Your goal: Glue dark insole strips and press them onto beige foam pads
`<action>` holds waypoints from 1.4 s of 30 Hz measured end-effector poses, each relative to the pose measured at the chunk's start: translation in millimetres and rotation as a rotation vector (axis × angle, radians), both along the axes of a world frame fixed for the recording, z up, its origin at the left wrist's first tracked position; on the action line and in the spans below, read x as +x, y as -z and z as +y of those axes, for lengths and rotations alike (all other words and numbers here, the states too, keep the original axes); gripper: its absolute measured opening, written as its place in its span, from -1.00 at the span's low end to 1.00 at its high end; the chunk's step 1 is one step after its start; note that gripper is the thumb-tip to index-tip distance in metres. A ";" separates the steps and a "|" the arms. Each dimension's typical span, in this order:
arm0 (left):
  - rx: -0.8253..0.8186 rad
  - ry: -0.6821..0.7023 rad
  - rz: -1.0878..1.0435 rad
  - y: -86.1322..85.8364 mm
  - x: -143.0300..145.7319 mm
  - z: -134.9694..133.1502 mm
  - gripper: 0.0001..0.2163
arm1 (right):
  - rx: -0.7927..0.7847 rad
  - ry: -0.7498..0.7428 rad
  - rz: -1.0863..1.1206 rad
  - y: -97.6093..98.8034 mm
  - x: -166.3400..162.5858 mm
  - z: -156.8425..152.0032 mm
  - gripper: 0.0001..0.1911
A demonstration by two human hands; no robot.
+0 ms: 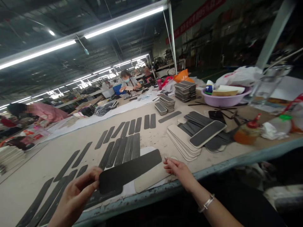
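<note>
My left hand pinches the near end of a long black strip, lifting it just above the table's front edge. My right hand rests with curled fingers on the right end of a cream-coloured board that lies under the strip. Several more black strips lie in rows on the table behind and to the left of my hands.
To the right lies a fan of cream boards with black pads. Stacks of pads, a purple basin, an orange bottle and bags stand further back. Other people work at the table's far left and far end.
</note>
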State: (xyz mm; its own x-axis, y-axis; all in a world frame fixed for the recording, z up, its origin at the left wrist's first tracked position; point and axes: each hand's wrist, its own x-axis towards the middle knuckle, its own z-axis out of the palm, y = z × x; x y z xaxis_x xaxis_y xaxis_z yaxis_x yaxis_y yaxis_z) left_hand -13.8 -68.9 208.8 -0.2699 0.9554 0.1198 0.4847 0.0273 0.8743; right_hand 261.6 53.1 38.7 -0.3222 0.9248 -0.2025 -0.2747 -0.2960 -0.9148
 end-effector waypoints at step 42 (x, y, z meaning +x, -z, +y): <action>-0.598 -0.155 0.118 179.0 15.5 40.0 -0.86 | 0.304 -0.207 -1.400 14.2 40.3 35.2 -0.68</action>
